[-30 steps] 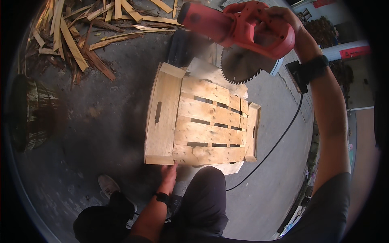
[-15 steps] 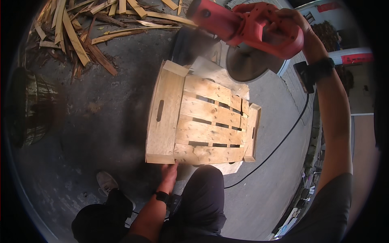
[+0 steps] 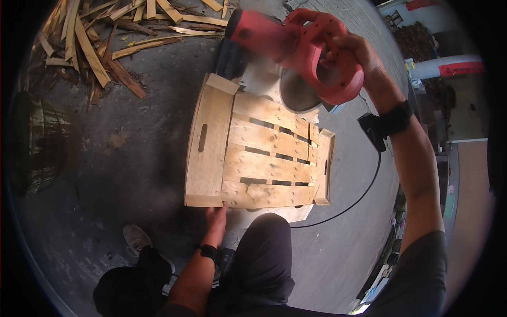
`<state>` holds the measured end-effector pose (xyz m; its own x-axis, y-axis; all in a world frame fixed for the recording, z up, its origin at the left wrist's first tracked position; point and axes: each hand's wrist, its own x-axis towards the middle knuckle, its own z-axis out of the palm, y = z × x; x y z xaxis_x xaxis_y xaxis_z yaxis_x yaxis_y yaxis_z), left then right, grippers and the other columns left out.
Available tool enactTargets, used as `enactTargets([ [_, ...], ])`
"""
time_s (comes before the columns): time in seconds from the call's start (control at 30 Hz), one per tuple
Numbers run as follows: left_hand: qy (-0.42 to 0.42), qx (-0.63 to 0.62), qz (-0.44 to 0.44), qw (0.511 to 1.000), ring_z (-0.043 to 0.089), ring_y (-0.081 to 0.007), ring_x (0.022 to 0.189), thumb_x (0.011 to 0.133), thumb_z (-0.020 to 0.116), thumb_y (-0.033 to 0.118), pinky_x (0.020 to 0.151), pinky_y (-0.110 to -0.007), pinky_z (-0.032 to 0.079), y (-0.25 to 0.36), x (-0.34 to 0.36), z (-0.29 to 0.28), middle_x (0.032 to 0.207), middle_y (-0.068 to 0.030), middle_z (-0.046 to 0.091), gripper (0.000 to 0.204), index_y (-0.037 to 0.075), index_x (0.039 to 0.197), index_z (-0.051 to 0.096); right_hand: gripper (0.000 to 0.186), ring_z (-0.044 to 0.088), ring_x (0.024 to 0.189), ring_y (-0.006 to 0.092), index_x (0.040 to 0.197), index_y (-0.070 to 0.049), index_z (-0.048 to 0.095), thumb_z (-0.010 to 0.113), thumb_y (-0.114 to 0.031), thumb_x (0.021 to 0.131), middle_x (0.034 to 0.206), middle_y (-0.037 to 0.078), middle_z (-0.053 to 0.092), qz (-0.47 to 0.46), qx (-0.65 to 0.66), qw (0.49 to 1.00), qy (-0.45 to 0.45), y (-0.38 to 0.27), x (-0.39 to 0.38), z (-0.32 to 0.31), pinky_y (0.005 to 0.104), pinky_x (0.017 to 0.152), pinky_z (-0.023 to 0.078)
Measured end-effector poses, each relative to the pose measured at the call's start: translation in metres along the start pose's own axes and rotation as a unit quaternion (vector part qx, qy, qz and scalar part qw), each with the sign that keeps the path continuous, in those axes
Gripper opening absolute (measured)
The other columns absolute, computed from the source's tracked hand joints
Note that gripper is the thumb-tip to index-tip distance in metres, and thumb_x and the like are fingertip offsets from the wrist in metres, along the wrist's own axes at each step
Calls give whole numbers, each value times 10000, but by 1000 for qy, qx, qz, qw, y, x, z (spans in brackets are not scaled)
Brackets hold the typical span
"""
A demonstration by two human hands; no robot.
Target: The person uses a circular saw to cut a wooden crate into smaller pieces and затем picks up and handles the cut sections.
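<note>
My right hand grips the handle of a red power saw. Below the motor, the round blade is a smooth blur over the far edge of a pale wooden crate. The crate has a slatted bottom with gaps and a panel with a slot at each end, and lies on further pale boards. My left hand holds the crate’s near left corner from underneath, fingers partly hidden. Whether the blade touches wood I cannot tell.
A heap of split slats lies on the concrete floor at far left. A weathered round object stands at the left edge. A black cable runs down from my right wrist device. My knee is below the crate.
My right hand and the saw have swung lower and leftward over the crate. The blade, with sharp teeth visible earlier, is now blurred. My left hand stays at the corner.
</note>
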<state>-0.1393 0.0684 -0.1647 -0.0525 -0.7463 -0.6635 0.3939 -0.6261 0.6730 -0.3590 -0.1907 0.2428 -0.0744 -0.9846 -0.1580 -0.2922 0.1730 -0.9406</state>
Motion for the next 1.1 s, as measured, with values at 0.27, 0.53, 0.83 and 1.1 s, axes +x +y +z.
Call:
enactTargets([
  [0.27, -12, -3, 25, 1000, 562, -164, 932, 817, 616, 136, 844, -281, 423, 9, 4, -2, 1030, -92, 615, 303, -40, 1060, 576, 371, 572, 710, 146, 1117, 26, 434, 525, -97, 780, 811, 88, 545, -62, -25, 997, 26, 33, -36, 42, 339, 701, 546],
  [0.53, -18, -1, 0, 1000, 562, -144, 915, 820, 615, 149, 816, -269, 432, 9, 1, 4, 1000, -78, 623, 277, -18, 1040, 589, 436, 556, 730, 137, 1166, 15, 400, 530, -70, 758, 890, 83, 526, -80, -30, 995, 46, 73, -47, 55, 343, 712, 538],
  [0.83, -100, -33, 105, 989, 508, -83, 747, 845, 579, 196, 667, -252, 416, 39, -7, 20, 798, -2, 581, 200, 6, 900, 605, 422, 581, 647, 183, 1136, 11, 400, 545, -33, 742, 810, 89, 550, -110, -9, 992, 67, 102, -59, 54, 335, 662, 529],
  [1.1, -64, -7, 175, 982, 384, -31, 628, 837, 592, 239, 533, -243, 350, 62, -19, 42, 600, 63, 444, 289, -1, 683, 545, 407, 579, 641, 179, 1122, 22, 398, 541, -31, 745, 742, 82, 549, -119, -16, 990, 76, 107, -71, 60, 336, 663, 530],
])
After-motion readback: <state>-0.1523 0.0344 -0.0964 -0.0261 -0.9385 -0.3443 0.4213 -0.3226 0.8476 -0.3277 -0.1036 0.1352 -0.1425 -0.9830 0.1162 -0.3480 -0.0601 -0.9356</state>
